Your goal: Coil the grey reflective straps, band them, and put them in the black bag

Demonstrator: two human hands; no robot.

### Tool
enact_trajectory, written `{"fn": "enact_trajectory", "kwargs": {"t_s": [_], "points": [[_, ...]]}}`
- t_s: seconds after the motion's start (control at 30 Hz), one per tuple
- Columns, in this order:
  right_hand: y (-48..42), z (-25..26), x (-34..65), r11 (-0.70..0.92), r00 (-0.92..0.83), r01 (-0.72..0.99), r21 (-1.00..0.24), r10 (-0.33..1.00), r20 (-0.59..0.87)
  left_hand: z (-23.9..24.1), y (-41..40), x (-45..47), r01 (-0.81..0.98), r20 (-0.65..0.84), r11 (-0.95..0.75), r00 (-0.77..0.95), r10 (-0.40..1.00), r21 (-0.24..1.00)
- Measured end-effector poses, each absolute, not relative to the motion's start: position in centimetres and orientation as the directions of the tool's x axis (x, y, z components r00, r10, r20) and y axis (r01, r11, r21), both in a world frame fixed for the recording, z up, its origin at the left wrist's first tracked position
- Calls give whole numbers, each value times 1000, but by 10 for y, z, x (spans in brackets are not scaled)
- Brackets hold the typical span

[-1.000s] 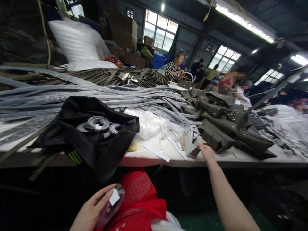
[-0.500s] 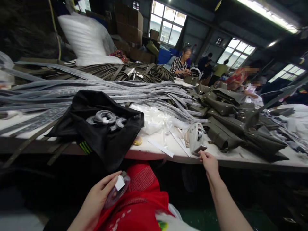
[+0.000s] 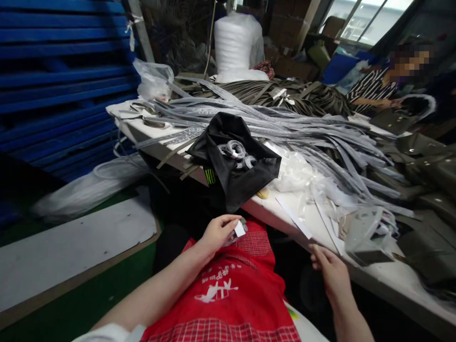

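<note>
My left hand is closed round a small clear packet with a white label, held over my red apron just below the table edge. Right above it a black bag hangs over that edge, open, with grey tape rolls inside. My right hand sits at the white table's front edge, fingers curled together; what they hold, if anything, is hidden. It is close under a white paper strip and a clear plastic pouch.
Long grey straps and olive straps cover the table, with olive bags at the right. Blue stacked panels stand at the left, a white sheet lies on the floor. A person in a striped shirt works at the far end.
The view has swung left and down. My right hand has drawn back from the clear pouch to the table's edge. My left hand still holds the labelled packet, now higher and nearer the black bag.
</note>
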State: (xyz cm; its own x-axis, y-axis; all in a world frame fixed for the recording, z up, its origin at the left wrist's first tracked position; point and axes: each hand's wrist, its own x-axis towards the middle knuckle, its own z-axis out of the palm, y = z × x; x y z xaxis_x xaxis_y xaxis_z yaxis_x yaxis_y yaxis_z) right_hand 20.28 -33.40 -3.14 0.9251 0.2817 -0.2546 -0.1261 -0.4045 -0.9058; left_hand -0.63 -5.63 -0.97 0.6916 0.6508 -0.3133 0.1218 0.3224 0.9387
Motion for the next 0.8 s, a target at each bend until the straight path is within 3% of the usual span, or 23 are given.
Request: {"fn": "enact_trajectory", "kwargs": {"t_s": [0.13,0.27,0.4,0.8], "points": [[-241,1,152,-288,704,-52,-956,668,-240,-10,-66,-4,123,-231,204,688,688,971],[-187,16,120,-207,465,-31,-978,863,-197,-6,-69,-11,123,-144,82,666,732,989],[-171,9,104,-239,364,-69,-969,898,-247,-2,-69,-20,127,-89,13,614,785,992],[-160,-9,94,-301,422,-48,-952,858,-292,-5,-68,-22,83,-24,-26,550,835,996]]}}
